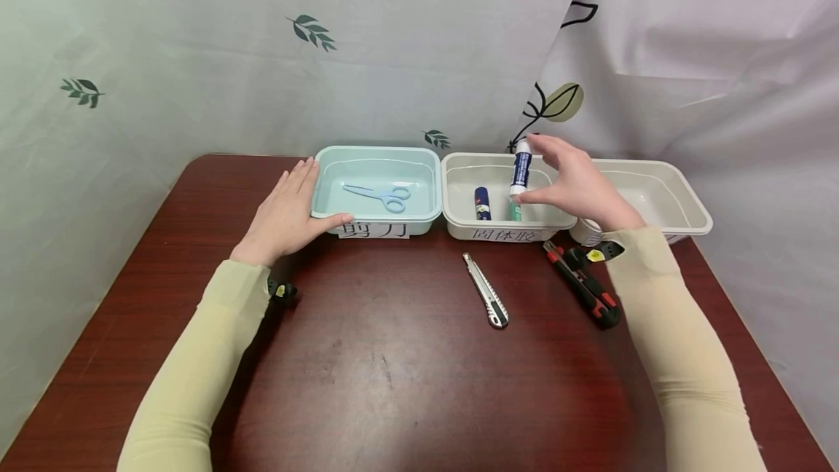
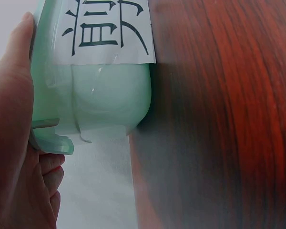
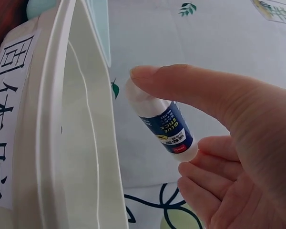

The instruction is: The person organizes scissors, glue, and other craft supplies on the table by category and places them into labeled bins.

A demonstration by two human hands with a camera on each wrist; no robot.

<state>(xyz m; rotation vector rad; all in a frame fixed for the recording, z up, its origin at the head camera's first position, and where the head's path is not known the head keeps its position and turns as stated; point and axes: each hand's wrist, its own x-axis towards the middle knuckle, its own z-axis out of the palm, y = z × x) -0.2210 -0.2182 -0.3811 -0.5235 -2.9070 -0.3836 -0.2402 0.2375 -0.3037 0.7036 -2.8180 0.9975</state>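
Note:
My right hand (image 1: 580,181) pinches a glue stick (image 1: 521,166), white-ended with a dark blue label, over the middle grey bin (image 1: 452,199). In the right wrist view, its thumb presses one end of the stick and its fingers the other. Below it in that bin lie a dark blue glue stick (image 1: 482,204) and a green item (image 1: 515,210), partly hidden. My left hand (image 1: 282,213) rests at the left corner of the light blue bin (image 1: 432,188), its fingers extended along the side and thumb on the front rim. Blue-handled scissors (image 1: 393,199) lie inside that bin.
A silver utility knife (image 1: 486,293) lies before the middle bin, and a black-and-red tool (image 1: 583,284) by my right wrist. Another grey bin (image 1: 684,199) stands at right, partly behind my hand. Paper labels (image 1: 373,229) mark the bins' fronts; a curtain (image 1: 229,57) hangs behind.

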